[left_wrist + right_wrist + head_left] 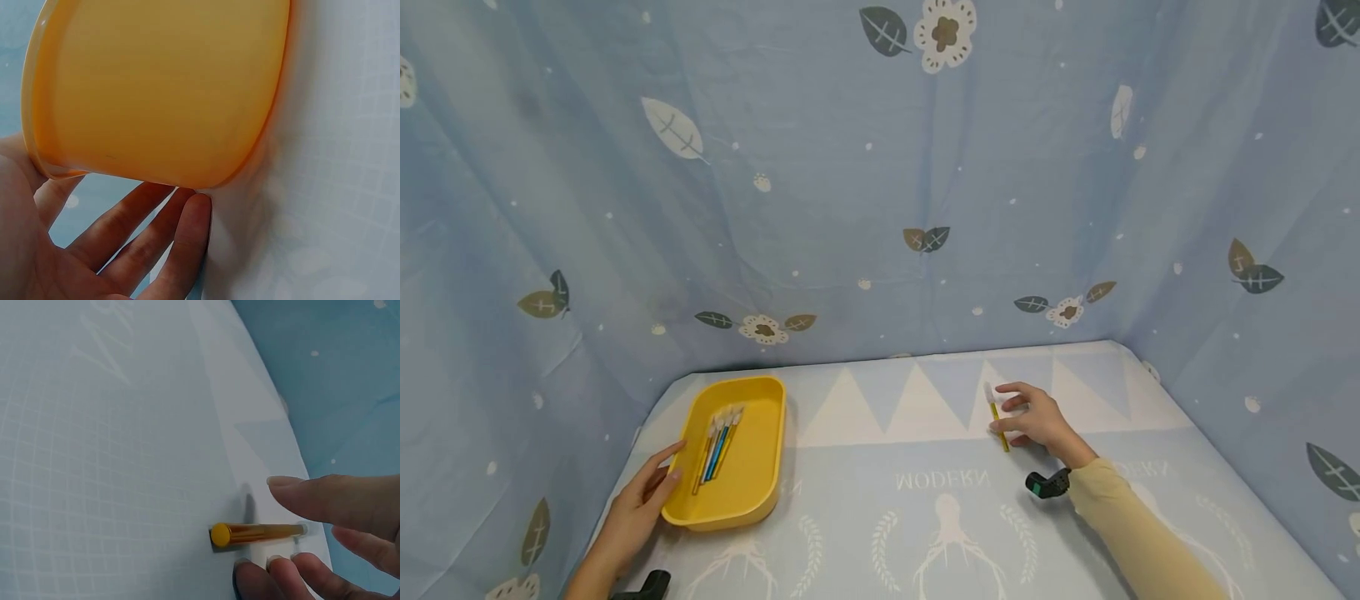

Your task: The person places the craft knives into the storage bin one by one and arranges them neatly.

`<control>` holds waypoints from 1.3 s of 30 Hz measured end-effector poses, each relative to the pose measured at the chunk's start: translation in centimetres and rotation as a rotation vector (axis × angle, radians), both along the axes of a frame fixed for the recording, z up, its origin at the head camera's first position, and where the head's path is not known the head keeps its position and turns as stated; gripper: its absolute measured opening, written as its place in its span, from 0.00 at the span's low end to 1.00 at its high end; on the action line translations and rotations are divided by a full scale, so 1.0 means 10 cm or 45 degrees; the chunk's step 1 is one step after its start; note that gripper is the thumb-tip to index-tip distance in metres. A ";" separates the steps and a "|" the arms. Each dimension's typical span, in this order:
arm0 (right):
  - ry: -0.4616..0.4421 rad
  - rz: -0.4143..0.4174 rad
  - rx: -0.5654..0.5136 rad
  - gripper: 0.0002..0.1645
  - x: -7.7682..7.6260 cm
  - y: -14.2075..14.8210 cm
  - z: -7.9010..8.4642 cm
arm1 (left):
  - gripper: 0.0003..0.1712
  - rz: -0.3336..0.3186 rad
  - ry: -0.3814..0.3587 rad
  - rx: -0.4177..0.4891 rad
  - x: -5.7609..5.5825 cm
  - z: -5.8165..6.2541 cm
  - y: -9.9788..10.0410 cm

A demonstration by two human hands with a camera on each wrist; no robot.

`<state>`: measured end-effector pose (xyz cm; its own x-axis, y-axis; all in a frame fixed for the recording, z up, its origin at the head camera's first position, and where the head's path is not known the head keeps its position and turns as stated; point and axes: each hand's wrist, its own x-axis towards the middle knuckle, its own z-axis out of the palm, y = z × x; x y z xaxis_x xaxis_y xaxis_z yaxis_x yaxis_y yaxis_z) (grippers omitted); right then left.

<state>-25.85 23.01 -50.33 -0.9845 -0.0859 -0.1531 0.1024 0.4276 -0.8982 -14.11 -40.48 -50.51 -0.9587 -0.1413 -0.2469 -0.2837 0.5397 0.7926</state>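
A yellow pen with a whitish cap [1005, 439] lies on the table, its round yellow end [220, 535] toward the camera in the right wrist view. My right hand [1036, 419] is around it, thumb on one side and bent fingers on the other, with gaps to the barrel. On the left is a yellow tray [758, 479] holding several yellow and blue pens [721, 446] with whitish ends, lying side by side. My left hand [638, 502] rests at the tray's left rim, its loosely spread fingers [192, 226] against the outer wall [162, 94].
Pale printed cloth covers the table [880, 467]. A blue patterned curtain [820, 183] rises behind it and at both sides. Black devices are at each wrist, the right one [1047, 484] close above the tabletop.
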 end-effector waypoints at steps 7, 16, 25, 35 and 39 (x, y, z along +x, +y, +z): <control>0.031 0.071 0.103 0.45 -0.02 -0.05 0.01 | 0.39 0.005 -0.001 -0.005 0.00 0.00 0.01; 0.000 0.087 0.097 0.44 -0.06 -0.03 0.02 | 0.39 0.000 0.002 -0.017 0.00 -0.01 0.00; -0.045 0.095 0.079 0.46 -0.06 -0.03 0.08 | 0.39 0.003 0.005 -0.011 -0.01 -0.03 0.00; -0.081 0.108 0.095 0.47 -0.08 -0.03 0.13 | 0.39 -0.001 0.010 -0.015 0.00 -0.02 0.00; -0.093 0.118 0.092 0.47 -0.07 -0.03 0.16 | 0.39 -0.004 0.013 -0.012 0.00 -0.01 0.00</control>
